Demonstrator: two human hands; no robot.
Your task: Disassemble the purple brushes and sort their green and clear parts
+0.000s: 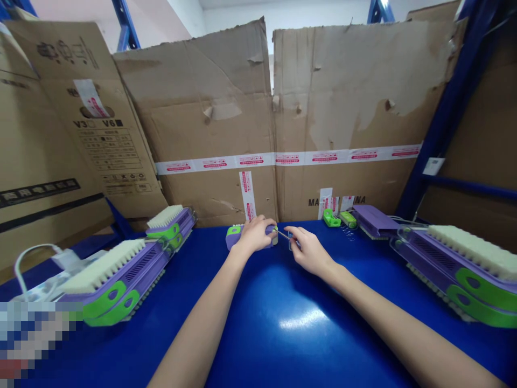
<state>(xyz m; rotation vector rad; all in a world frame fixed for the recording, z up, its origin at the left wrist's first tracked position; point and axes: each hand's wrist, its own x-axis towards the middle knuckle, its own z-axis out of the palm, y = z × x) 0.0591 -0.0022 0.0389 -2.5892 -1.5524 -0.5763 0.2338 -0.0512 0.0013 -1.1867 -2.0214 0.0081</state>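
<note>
My left hand (255, 235) is closed over a small purple and green plastic piece (233, 234) lying on the blue table (283, 323) near the far edge. My right hand (310, 249) is pinched on a thin metal tool (284, 235) whose tip points at the right end of that piece. The two hands nearly touch.
Rows of purple and green brush units with white bristles lie at the left (121, 269) and right (456, 264). Loose green parts (339, 218) and a purple part (375, 220) sit at the back. Cardboard boxes (274, 124) wall the far side. White cable (36, 258) at left.
</note>
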